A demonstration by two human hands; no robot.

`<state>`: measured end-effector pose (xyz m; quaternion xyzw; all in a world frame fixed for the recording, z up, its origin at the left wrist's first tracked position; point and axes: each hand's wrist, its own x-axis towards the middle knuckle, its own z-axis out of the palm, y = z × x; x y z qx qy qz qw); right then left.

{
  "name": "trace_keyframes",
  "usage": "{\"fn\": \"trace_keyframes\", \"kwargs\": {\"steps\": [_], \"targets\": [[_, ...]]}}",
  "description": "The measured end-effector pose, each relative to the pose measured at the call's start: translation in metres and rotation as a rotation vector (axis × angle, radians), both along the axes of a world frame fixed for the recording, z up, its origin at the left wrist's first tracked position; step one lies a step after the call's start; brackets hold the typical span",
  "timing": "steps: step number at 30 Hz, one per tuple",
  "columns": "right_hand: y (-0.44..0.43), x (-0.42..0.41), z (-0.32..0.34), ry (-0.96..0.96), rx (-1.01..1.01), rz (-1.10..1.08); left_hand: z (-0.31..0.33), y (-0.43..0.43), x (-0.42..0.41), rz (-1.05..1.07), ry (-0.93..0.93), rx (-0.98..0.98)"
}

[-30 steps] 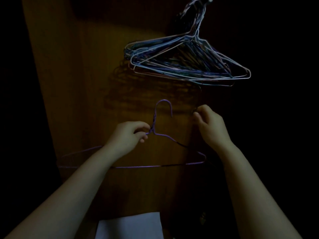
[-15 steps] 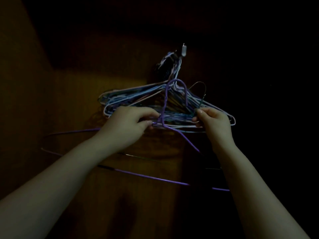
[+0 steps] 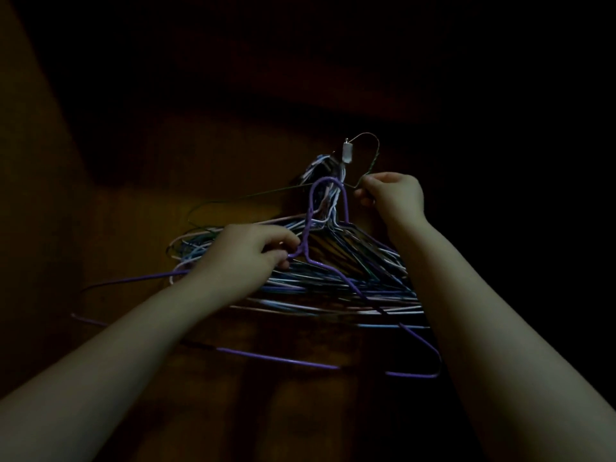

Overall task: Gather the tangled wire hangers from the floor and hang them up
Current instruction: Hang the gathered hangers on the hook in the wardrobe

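Note:
My left hand [image 3: 246, 253] pinches the neck of a purple wire hanger [image 3: 308, 235], whose hook stands in front of the hung bunch and whose bottom bar reaches low to the right. My right hand [image 3: 391, 195] grips the neck of a thin dark wire hanger [image 3: 373, 161]; its hook curves up over a small white wall hook [image 3: 347, 152]. A bunch of several blue, white and pink wire hangers [image 3: 333, 281] hangs from that wall hook, behind both hands.
A brown wooden panel [image 3: 150, 181] stands behind the hangers, dimly lit. Everything to the right and above is dark, with nothing to make out there.
My right hand has lifted the dark hanger until its hook reaches over the white wall hook. My left hand has raised the purple hanger in front of the hung bunch.

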<state>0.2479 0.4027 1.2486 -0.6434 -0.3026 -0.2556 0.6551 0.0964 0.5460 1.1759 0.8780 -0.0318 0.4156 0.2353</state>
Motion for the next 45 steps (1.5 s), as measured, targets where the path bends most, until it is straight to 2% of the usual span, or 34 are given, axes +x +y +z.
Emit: {"fn": "trace_keyframes", "kwargs": {"steps": [4,12,21,23,26,32,34,38,45], "targets": [[0.020,0.003,0.002,0.001,-0.048,0.039,-0.001,0.007,0.005,0.007,0.013,-0.027],[0.030,0.007,-0.021,-0.032,-0.177,-0.049,-0.006,0.022,0.001,0.029,-0.015,-0.098],[0.035,-0.003,-0.031,-0.057,-0.189,-0.218,-0.020,0.031,-0.010,0.012,0.027,-0.113],[0.035,-0.010,-0.038,-0.063,-0.196,-0.332,-0.024,0.033,-0.015,0.006,0.043,-0.123],[0.034,-0.036,-0.055,-0.099,-0.130,-0.506,-0.032,0.036,-0.024,-0.011,0.060,-0.177],[0.036,-0.125,-0.145,-0.188,0.042,-0.375,-0.057,0.031,-0.047,-0.005,0.082,-0.253],[0.043,-0.150,-0.180,-0.150,0.005,-0.292,-0.072,0.024,-0.052,-0.026,0.094,-0.308],[0.049,-0.185,-0.233,0.078,-0.168,-0.160,-0.113,0.006,-0.066,-0.054,0.192,-0.373],[0.030,-0.208,-0.278,0.269,-0.435,-0.242,-0.188,-0.016,-0.094,-0.135,0.317,-0.621]]}}
